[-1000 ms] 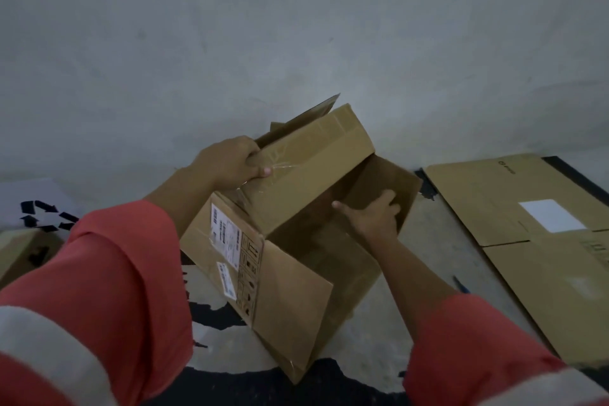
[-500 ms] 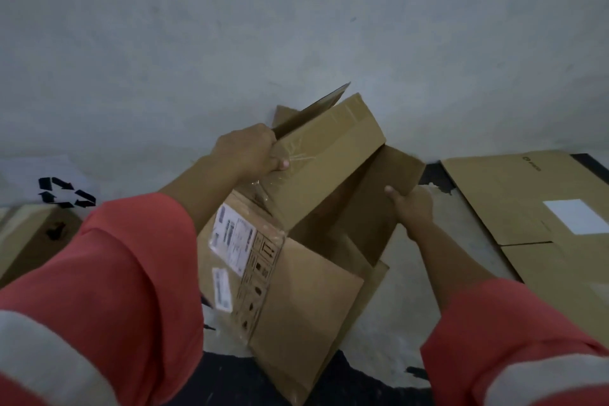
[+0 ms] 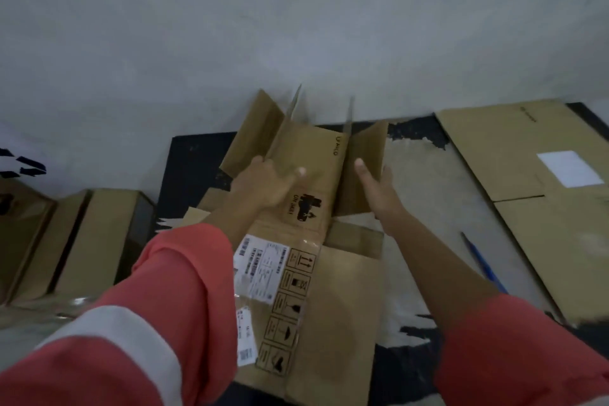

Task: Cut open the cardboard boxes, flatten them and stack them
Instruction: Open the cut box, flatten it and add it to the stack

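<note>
Cardboard box (image 3: pixel 329 290), one, lies almost flat on the floor (image 3: pixel 412 175) by the wall, its two far flaps raised. Left hand (image 3: pixel 267 184) presses the top panel; I cannot tell whether its fingers curl. Right hand (image 3: pixel 375 188) pinches the right flap (image 3: pixel 369 148), thumb inside, fingers behind. One flattened carton (image 3: pixel 527 175) lies at the right, one blue tool (image 3: pixel 484 267) just beside it.

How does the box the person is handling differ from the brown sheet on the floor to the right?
The handled box is only half collapsed, far flaps standing up; the sheet lies fully flat. The left hand and right hand grip the handled box; nothing touches the sheet. The handled box carries black symbols and a printed label; the sheet has a plain white label. Both are brown cardboard.
</note>
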